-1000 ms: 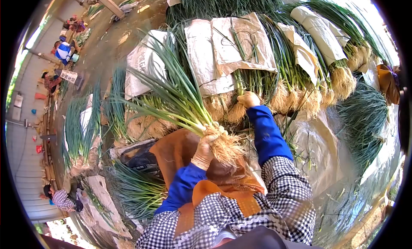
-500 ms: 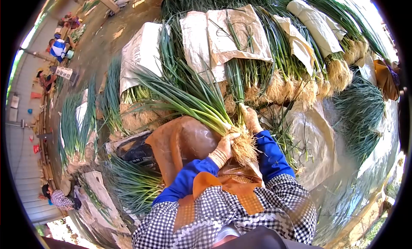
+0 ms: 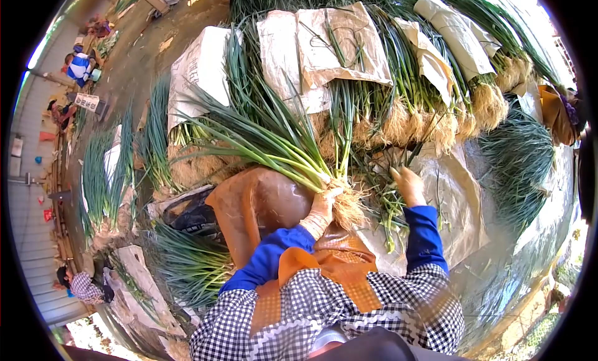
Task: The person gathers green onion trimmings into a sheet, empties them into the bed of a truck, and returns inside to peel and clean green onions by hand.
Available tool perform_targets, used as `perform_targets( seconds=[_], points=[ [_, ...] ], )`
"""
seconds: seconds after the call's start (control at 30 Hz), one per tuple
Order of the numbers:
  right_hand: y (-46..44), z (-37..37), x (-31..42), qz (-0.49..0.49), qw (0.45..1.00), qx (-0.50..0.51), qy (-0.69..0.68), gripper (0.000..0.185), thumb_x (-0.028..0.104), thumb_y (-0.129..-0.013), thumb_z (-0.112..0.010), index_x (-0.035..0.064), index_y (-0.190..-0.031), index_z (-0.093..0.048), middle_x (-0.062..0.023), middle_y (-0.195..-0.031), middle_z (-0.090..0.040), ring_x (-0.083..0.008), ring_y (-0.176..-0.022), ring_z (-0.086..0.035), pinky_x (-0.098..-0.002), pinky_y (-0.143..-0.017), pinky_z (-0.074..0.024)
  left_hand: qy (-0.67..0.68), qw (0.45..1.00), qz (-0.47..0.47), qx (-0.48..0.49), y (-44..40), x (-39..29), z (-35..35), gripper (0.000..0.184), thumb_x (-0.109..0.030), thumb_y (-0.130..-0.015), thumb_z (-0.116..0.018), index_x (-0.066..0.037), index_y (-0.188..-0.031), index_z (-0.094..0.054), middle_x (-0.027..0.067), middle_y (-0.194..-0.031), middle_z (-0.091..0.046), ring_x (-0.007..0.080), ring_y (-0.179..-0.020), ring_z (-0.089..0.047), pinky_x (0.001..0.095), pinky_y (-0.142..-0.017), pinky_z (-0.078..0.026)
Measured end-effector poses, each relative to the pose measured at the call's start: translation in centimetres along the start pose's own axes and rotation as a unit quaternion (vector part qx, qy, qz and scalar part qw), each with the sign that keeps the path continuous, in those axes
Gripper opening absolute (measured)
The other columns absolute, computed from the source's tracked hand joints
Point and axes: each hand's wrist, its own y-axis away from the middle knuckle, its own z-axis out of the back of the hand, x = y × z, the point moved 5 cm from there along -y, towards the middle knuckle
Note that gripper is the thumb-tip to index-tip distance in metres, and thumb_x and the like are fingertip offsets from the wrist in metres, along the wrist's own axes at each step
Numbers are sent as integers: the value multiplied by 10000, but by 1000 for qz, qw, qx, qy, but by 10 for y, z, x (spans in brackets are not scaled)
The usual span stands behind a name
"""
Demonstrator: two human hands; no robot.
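Observation:
My left hand (image 3: 323, 210) is wrapped round a bunch of green onions (image 3: 298, 155) just above its pale, stringy roots. The leaves of the bunch fan out up and to the left, over my brown apron (image 3: 280, 196). To the right, my right hand (image 3: 409, 185) is closed beside loose green stalks and trimmings (image 3: 387, 206); what its fingers hold, if anything, is too small to make out. Beyond both hands lie rows of onions with roots toward me, partly covered by pale sacks (image 3: 346, 44).
Another onion pile (image 3: 193, 261) lies at my lower left, and more onions (image 3: 520, 165) lie at the right. A beige sheet (image 3: 458, 205) is spread right of my right hand. Several people sit far left, one in a checked top (image 3: 86, 287).
My right hand has let go of the stalks it held among the onions and moved right and down. My left hand has brought its bunch rightward, and more stalks now stand at its right side.

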Motion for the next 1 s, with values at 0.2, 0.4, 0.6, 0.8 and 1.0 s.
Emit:
perform_targets(
  seconds=[0.2, 0.4, 0.6, 0.8, 1.0],
  points=[
    [-31, -17, 142, 87, 966, 59, -236, 468, 512, -790, -530, 52, -750, -603, -159, -666, -590, -300, -672, -592, -375, -621, -456, -20, 999, -26, 17, -7, 13, 8, 379, 41, -745, -510, 11, -1123, -507, 100, -1034, -571, 214, -951, -548, 320, -846, -447],
    [46, 6, 137, 93, 812, 207, -538, 285, 293, -867, -527, 72, -687, -541, 4, -609, -507, -107, -515, -446, -250, -458, -347, 43, 998, 43, -27, -5, 3, 3, 266, 17, -744, -519, -9, -1003, -572, 101, -947, -599, 224, -873, -577, 334, -807, -472],
    [32, 22, -19, -1, 976, 31, -216, 262, 297, -824, -573, 67, -700, -548, -69, -570, -538, -172, -503, -513, -300, -483, -405, 35, 999, 1, -12, 0, -3, -2, 307, 19, -733, -527, -6, -1036, -563, 91, -937, -597, 224, -866, -578, 331, -798, -473],
    [24, 42, 146, 176, 946, 130, -238, 268, 287, -818, -596, 112, -1020, -612, -130, -831, -639, -224, -727, -607, -285, -659, -475, -46, 998, -53, -4, -8, 3, 7, 313, 37, -722, -558, -30, -1027, -539, 60, -938, -573, 177, -862, -567, 289, -764, -480],
    [9, 7, 173, 347, 873, 212, -269, 256, 293, -854, -525, 49, -892, -595, -67, -639, -575, -153, -605, -561, -276, -565, -445, -118, 988, -101, -25, 0, -7, 3, 297, 40, -720, -565, -41, -1003, -532, 36, -916, -557, 158, -850, -560, 271, -744, -486]
  ],
)
